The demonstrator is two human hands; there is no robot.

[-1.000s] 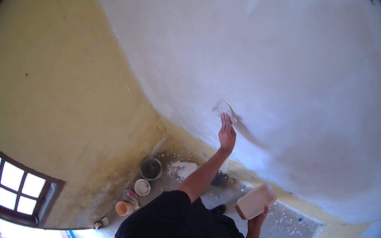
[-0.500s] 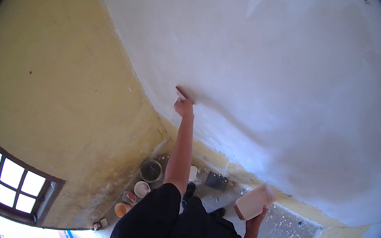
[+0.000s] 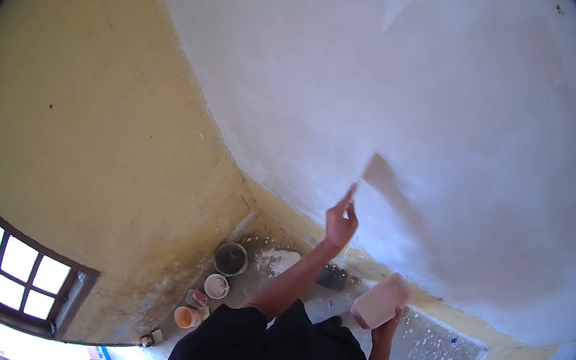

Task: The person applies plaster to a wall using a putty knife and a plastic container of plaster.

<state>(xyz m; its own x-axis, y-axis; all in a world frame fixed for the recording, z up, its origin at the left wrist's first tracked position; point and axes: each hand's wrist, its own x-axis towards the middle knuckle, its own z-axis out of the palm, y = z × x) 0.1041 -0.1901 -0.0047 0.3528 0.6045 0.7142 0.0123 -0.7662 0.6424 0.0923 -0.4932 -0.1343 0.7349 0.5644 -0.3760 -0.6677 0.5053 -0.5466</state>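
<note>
My left hand (image 3: 341, 224) is raised close to the white-coated wall (image 3: 468, 116). Its fingers are closed on the handle of a putty knife (image 3: 354, 190), whose blade is blurred and hard to separate from the brownish shadow beside it. Lower down on the right, my right hand (image 3: 387, 323) supports a pale pink, flat-faced rectangular holder (image 3: 379, 303) from below and behind. Whether it is a board or a shallow container I cannot tell. That holder stays apart from the wall.
A yellow wall (image 3: 94, 120) meets the white one at the left. In the floor corner stand a dark bucket (image 3: 230, 259), a white bucket (image 3: 217, 286) and an orange container (image 3: 186, 317). White splashes mark the grey floor (image 3: 432, 356). A barred window (image 3: 12, 261) is at lower left.
My left hand has swept right with the putty knife, from near the yellow wall's edge, and sits lower in view. My right hand and the pink holder have shifted slightly left.
</note>
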